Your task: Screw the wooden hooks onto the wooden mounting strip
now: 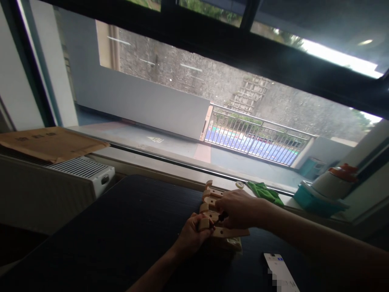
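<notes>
Several pale wooden strips (230,232) with holes and curved, hook-like ends lie side by side on the dark table (133,219). My left hand (192,233) is closed around the curved end (204,224) of the nearest strip. In my right hand (238,206) is a dark-handled screwdriver (223,216), its shaft slanting down toward my left fingertips. Its tip, and whatever it meets, is too small and hidden to make out. Under the nearest strip shows some crinkled clear plastic (234,244).
A phone (280,269) lies at the lower right. Along the sill sit a tape roll (240,184), a green cloth (265,193), a teal tub (319,201) and a white container with an orange top (336,181). At left, a brown envelope (51,144) rests on a white radiator (97,172).
</notes>
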{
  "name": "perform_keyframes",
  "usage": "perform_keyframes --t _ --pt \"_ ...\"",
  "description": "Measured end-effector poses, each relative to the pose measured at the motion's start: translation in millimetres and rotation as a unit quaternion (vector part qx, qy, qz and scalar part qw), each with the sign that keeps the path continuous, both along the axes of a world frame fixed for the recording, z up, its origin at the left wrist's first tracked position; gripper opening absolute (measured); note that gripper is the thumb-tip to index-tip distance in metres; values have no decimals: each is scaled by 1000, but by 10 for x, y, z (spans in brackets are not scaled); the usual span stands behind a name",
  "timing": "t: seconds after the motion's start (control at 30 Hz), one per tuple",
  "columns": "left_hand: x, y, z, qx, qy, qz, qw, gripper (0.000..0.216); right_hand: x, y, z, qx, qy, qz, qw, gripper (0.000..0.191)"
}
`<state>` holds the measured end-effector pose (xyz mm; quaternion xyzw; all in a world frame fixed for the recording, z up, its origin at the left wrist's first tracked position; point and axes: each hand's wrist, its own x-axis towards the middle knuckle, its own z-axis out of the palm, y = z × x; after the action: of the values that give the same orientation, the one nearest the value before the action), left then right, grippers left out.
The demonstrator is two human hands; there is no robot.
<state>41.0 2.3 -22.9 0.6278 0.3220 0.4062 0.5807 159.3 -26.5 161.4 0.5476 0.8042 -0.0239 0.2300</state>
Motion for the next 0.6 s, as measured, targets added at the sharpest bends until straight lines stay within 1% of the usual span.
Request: perform_keyframes --t 0.1,0.17,0.2,0.27,0.4,0.5,0.6 --pt "6 13 -29 7 -6 -9 1000 10 -121 -21 61 -5 -78 71 994 19" --pt "5 14 -31 16 -2 -8 1000 10 -144 9 62 -13 -82 108 991 18" --pt "5 12 -28 17 -1 -8 1000 9 -135 34 51 -16 -73 113 991 18" --pt "5 7 -17 8 -4 -14 1000 9 -82 97 13 -21 -42 95 994 17" --pt "5 -1 5 1 9 -15 1000 8 48 199 -91 -28 37 -11 999 15" --pt "3 -3 -14 17 23 -11 1000 7 61 197 -132 -9 39 -51 998 20" --pt "6 0 -64 31 19 -11 999 13 0 119 -108 19 23 -60 998 24"
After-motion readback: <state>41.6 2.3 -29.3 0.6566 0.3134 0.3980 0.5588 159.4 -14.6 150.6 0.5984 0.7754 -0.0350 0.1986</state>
